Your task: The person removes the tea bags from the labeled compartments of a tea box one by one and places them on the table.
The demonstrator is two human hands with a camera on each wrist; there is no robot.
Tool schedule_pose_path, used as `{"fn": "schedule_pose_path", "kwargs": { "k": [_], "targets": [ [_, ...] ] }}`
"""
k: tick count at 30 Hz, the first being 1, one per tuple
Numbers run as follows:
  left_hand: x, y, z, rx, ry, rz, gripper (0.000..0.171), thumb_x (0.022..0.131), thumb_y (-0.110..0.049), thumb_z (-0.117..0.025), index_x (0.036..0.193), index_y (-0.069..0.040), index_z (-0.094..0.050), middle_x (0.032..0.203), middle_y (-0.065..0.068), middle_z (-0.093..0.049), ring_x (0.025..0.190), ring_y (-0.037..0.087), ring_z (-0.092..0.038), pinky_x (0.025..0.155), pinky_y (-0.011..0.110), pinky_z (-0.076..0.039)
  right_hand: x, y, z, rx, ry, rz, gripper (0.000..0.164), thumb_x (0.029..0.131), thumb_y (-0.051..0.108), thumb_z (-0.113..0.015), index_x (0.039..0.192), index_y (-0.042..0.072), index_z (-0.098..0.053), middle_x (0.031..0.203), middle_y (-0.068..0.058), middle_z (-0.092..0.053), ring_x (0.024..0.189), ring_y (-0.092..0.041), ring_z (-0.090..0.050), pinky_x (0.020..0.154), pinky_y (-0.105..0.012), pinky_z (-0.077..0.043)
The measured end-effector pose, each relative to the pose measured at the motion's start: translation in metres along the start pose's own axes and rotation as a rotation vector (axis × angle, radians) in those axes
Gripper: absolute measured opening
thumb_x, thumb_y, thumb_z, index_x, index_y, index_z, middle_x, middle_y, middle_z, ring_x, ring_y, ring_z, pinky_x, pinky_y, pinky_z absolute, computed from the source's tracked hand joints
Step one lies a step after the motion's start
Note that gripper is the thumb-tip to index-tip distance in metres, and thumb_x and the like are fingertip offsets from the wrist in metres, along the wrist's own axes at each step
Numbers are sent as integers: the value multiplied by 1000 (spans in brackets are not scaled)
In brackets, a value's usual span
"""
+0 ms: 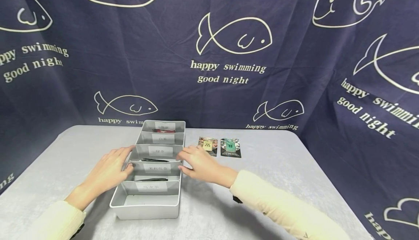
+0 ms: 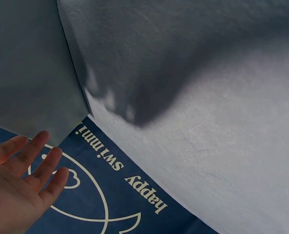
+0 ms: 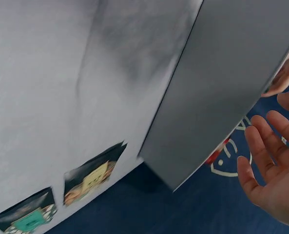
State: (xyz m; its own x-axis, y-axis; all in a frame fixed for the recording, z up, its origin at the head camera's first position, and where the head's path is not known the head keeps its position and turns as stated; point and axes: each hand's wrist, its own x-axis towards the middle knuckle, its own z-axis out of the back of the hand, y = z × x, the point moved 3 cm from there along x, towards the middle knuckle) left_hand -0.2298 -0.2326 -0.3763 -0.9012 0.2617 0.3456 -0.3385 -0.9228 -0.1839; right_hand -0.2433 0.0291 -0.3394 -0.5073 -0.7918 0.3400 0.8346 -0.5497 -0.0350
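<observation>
A grey divided box (image 1: 147, 211) stands lengthwise on the table, with paper labels in Chinese characters inside its several compartments. My left hand (image 1: 112, 169) is at the box's left rim, fingers fairly straight; the left wrist view shows these fingers (image 2: 49, 170) spread loosely. At the right rim is my right hand (image 1: 199, 163), its relaxed fingers (image 3: 263, 144) beside the box wall in the right wrist view. Neither hand visibly holds anything. Inside the box, a red packet (image 1: 163, 131) lies in the farthest compartment, and dark packets (image 1: 152, 179) show edge-on in two nearer ones.
Right of the box lie two flat black packets, one with a yellow label (image 1: 207, 145) and one with a green label (image 1: 230, 145). A pale cloth covers the table (image 1: 262, 196). Behind it hangs a dark blue curtain (image 1: 176, 69) with fish drawings.
</observation>
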Motion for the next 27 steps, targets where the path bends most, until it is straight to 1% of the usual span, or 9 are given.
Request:
{"fn": "schedule_pose_path", "kwargs": {
  "k": [3, 9, 12, 16, 17, 21, 27],
  "targets": [
    [0, 0, 0, 0, 0, 1, 56, 81, -19, -56, 132, 0, -42, 124, 21, -54, 113, 41, -49, 91, 57, -40, 3, 9, -1, 0, 8, 32, 21, 88, 30, -56, 102, 16, -61, 98, 6, -62, 91, -11, -55, 77, -25, -44],
    [1, -1, 0, -3, -3, -1, 55, 81, -19, -55, 131, 0, -42, 124, 21, -54, 113, 41, -49, 92, 57, -40, 9, 23, -5, 43, 59, 81, 23, 90, 31, -54, 106, 17, -62, 99, 7, -63, 89, -9, -53, 76, -21, -41],
    [0, 0, 0, -1, -5, -1, 55, 81, -20, -55, 132, 0, -42, 124, 21, -54, 113, 41, -49, 91, 57, -40, 11, 27, -11, 56, 81, 103, 25, 90, 32, -53, 108, 17, -61, 103, 8, -63, 94, -8, -53, 79, -20, -40],
    [0, 0, -1, -2, -3, 0, 56, 81, -20, -55, 132, 0, -42, 124, 21, -54, 113, 41, -49, 92, 56, -39, 12, 31, -19, 58, 84, 132, 24, 90, 33, -53, 107, 18, -61, 105, 9, -63, 97, -6, -54, 83, -18, -39],
    [0, 0, -1, -3, -1, 1, 56, 81, -20, -55, 132, 0, -42, 124, 21, -54, 113, 41, -49, 93, 56, -39, 12, 32, -20, 52, 82, 137, 23, 90, 33, -53, 107, 19, -61, 105, 10, -63, 97, -6, -54, 82, -18, -39],
    [0, -1, 0, -12, 0, 3, 56, 81, -19, -55, 132, 0, -42, 124, 22, -54, 113, 42, -48, 93, 57, -38, 11, 35, -25, 46, 82, 139, 25, 90, 34, -53, 108, 19, -61, 107, 10, -63, 100, -6, -55, 84, -19, -39],
    [-1, -1, 1, -12, -6, 1, 55, 81, -19, -55, 132, 0, -42, 124, 21, -54, 112, 42, -49, 92, 57, -39, 11, 39, -27, 58, 93, 132, 25, 89, 31, -54, 110, 19, -61, 112, 9, -63, 105, -7, -55, 86, -19, -39]
  ]
}}
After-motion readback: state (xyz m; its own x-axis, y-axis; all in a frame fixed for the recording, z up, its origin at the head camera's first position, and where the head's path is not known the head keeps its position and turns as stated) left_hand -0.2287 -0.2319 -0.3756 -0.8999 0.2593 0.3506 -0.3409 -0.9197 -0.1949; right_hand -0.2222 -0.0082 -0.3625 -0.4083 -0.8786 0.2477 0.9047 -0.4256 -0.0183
